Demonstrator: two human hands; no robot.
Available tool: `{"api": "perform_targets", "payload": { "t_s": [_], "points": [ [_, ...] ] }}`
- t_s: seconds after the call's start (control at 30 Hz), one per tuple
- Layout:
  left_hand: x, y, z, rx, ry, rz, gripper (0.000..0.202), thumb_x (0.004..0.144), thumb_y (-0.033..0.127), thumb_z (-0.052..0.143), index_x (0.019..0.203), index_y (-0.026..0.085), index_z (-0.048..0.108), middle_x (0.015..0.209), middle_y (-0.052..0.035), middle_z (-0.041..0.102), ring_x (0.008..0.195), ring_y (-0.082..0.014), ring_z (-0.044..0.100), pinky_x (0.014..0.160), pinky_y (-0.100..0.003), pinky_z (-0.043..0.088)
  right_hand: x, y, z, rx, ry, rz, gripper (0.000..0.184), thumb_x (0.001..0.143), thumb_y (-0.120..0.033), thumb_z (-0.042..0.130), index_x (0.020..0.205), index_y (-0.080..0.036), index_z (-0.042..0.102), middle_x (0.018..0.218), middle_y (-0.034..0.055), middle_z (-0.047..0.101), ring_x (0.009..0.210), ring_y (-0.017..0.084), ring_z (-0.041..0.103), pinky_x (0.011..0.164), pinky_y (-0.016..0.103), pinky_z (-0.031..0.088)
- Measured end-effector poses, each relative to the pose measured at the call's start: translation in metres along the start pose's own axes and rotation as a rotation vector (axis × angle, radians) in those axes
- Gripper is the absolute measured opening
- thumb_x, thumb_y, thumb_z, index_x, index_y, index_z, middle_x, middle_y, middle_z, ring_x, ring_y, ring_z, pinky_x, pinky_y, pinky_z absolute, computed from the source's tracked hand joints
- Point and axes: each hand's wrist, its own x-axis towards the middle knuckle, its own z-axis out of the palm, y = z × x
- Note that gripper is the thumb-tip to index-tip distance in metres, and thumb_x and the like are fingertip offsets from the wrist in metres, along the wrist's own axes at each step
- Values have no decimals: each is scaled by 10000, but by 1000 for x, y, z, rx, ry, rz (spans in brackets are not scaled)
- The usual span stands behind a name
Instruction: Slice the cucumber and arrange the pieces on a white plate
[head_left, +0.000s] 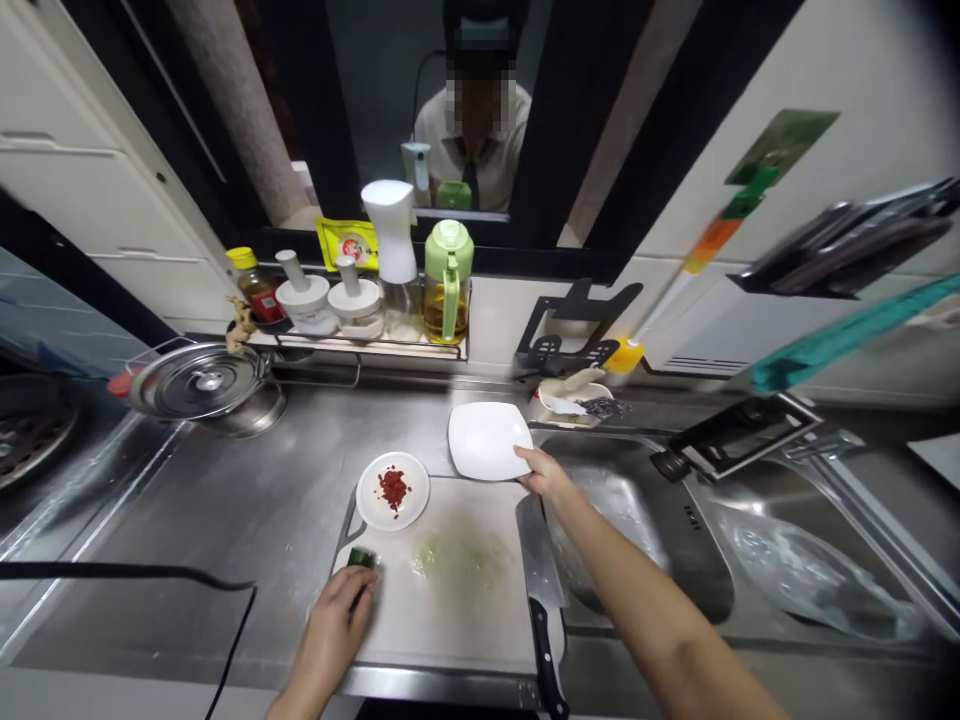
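Observation:
My right hand (541, 470) grips the near right corner of a white squarish plate (487, 440), thumb on top. The plate is bare and sits at the far edge of the white cutting board (405, 625). At the board's left side, the closed fingers of my left hand (341, 615) are on a dark green vegetable piece (361, 557), perhaps cucumber. Wet, pale green traces mark the middle of the board. A small white plate (375, 512) with chopped red pieces (393, 487) rests on its far left corner. Along the right edge lies a black-handled kitchen knife (541, 570).
A sink (705, 575) adjoins the board on the right. Behind, a rack (360, 345) carries seasoning jars and a green-lidded oil jug (448, 285). A lidded steel pot (206, 385) stands at left. A black cable (135, 571) crosses the left foreground.

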Motion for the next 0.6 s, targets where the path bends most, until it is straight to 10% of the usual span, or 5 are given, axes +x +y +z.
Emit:
{"api": "perform_targets", "payload": {
  "t_s": [0.6],
  "points": [
    [0,-2,6,20,30,-23,234,859,323,457,924,222,658,996,-83,670,938,-194,638,854,-324,527,22,35,32,-127,175,-93,265,784,-132,627,1045,-147,581,724,-6,682,559,123,625,606,286,542]
  ]
}}
